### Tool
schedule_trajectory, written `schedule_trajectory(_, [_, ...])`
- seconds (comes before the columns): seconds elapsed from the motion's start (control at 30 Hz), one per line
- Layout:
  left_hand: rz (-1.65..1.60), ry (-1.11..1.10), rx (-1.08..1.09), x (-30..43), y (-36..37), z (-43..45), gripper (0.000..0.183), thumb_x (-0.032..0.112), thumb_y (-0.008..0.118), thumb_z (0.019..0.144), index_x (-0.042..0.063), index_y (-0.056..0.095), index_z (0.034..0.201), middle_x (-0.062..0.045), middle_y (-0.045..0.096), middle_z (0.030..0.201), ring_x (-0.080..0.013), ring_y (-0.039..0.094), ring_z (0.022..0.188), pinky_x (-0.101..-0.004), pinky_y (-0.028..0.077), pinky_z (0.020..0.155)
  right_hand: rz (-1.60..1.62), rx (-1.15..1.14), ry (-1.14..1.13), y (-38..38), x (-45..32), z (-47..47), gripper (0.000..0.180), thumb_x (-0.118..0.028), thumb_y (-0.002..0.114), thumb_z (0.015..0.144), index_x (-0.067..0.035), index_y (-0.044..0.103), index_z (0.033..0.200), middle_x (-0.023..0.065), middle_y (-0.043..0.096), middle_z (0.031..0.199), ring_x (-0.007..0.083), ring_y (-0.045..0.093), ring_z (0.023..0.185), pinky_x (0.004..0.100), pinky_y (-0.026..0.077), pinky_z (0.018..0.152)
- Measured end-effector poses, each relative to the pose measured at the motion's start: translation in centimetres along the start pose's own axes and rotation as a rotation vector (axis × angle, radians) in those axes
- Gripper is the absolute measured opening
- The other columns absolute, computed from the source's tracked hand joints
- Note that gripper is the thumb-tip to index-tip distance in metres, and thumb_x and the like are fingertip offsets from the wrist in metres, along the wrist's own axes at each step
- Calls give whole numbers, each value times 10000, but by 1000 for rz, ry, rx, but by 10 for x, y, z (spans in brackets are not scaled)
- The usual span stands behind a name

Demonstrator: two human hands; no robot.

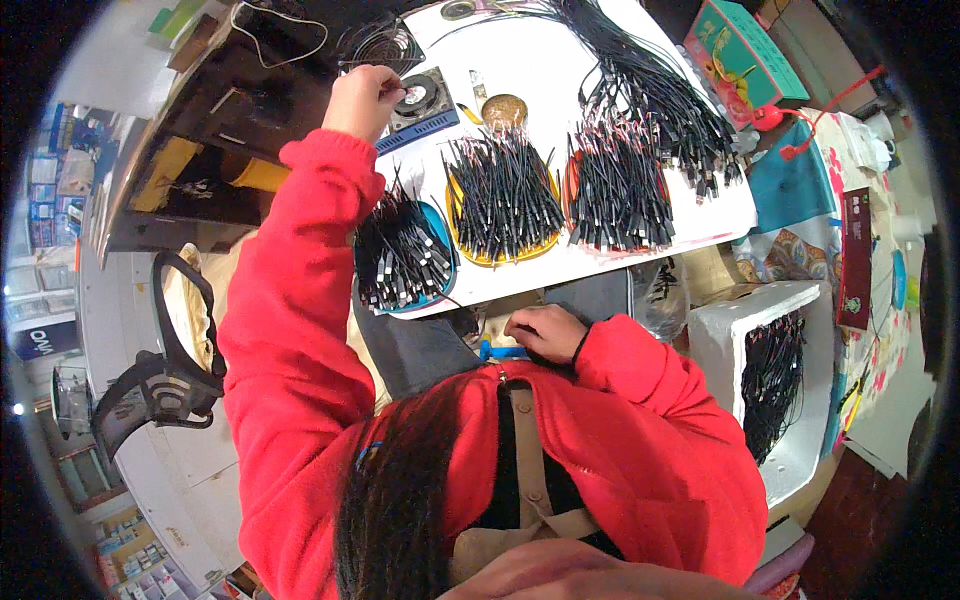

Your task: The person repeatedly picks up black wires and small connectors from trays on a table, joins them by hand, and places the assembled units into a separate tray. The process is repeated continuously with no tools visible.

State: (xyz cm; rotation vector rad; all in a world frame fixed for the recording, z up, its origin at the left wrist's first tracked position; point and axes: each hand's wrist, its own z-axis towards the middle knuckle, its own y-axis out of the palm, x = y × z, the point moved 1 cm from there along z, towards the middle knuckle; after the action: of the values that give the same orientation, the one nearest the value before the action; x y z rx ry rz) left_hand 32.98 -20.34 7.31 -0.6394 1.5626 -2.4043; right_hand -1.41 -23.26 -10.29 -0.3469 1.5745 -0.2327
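My left hand (364, 99) is at the upper left of the table, fingertips pinched together beside a black ring with a pale centre (416, 95) on a boxy device with a blue vented edge (418, 132); whether they hold anything is unclear. My right hand (551, 334) rests low over my lap, fingers curled, near a blue object (501, 351). Between the hands, short black cables lie in a blue tray (450, 279), a yellow tray (491, 260) and a red tray (611, 250). Beyond them sits a round tin of brownish material (504, 111).
A large bundle of long black cables (637, 75) spreads over the back right of the white table (510, 281). A round fan grille (382, 49) stands behind the device. On my right is a foam box (802, 450) with more cables; a black-framed chair (161, 382) is at left.
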Motion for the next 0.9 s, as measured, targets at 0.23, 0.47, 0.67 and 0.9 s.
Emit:
schedule_trajectory(0.23, [-880, -162, 38, 120, -76, -101, 106, 18, 659, 830, -34, 623, 915, -23, 609, 751, -63, 522, 597, -195, 398, 518, 85, 246, -244, -37, -80, -15, 213, -230, 542, 913, -34, 609, 963, 128, 637, 847, 296, 636, 824, 377, 497, 735])
schedule_trajectory(0.47, [-1594, -139, 22, 242, -52, -164, 139, -6, 634, 856, -34, 593, 986, -59, 583, 872, -87, 483, 583, -205, 397, 530, 144, 346, -290, -36, -150, -49, 358, -253, 521, 933, -2, 462, 1182, 229, 561, 1100, 377, 568, 1028, 422, 452, 861])
schedule_trajectory(0.67, [-1575, -16, -99, 266, -43, -180, 394, 48, 575, 901, -38, 471, 1271, -158, 542, 1243, -265, 539, 1158, -340, 452, 932, -193, 707, 164, -86, -175, -166, 222, -214, 475, 934, -36, 529, 1054, 141, 595, 847, 280, 583, 745, 379, 463, 665])
schedule_trajectory(0.9, [-1382, -180, -296, 216, -27, -199, 311, 45, 576, 894, -20, 539, 1196, -93, 594, 1142, -174, 570, 1042, -284, 466, 829, -612, 1056, 397, -152, -213, -351, 293, -274, 384, 1017, -35, 539, 950, -1, 467, 685, 77, 423, 610, 232, 348, 552])
